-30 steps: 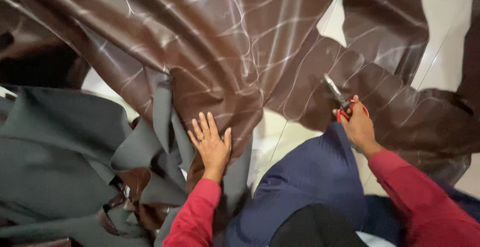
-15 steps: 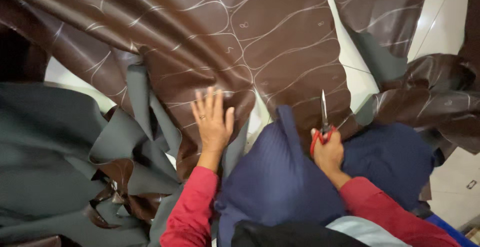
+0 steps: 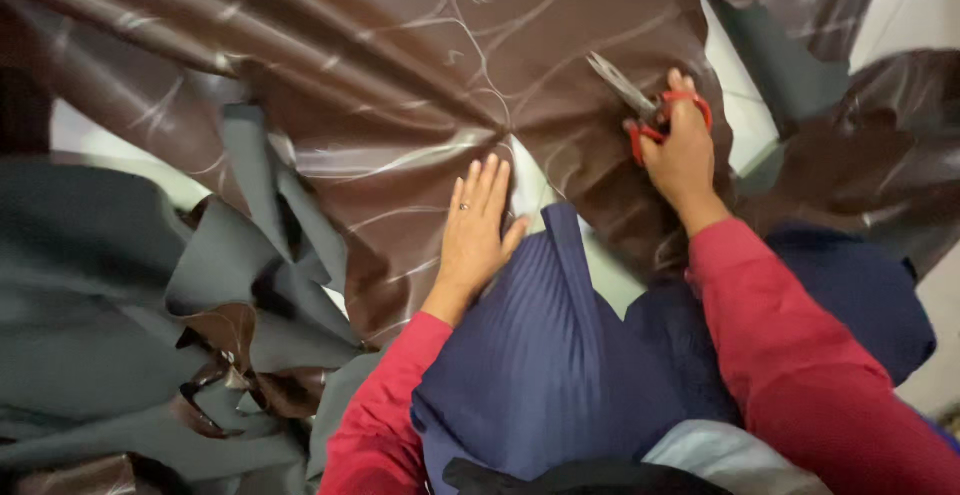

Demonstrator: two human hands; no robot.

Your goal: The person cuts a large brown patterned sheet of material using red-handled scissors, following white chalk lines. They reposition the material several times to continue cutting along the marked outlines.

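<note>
Cutting of marked sheet material. The right hand [image 3: 685, 160], fingers closed through the red handles, holds scissors [image 3: 640, 107] with blades parted over the brown faux-leather sheet [image 3: 400, 75], which is spread across the floor [image 3: 740, 85] and chalked with pale curved lines. The left hand [image 3: 475, 230] lies flat, fingers extended, pressing the sheet near its cut edge. The cut appears under way; continuing calls for blades following a chalk line. Grey-backed offcuts [image 3: 150, 295] pile at left. Blade tips are blurred; the sheet runs out of frame.

Left hand [image 3: 476, 233] flat, right hand [image 3: 683, 155] clenched
</note>
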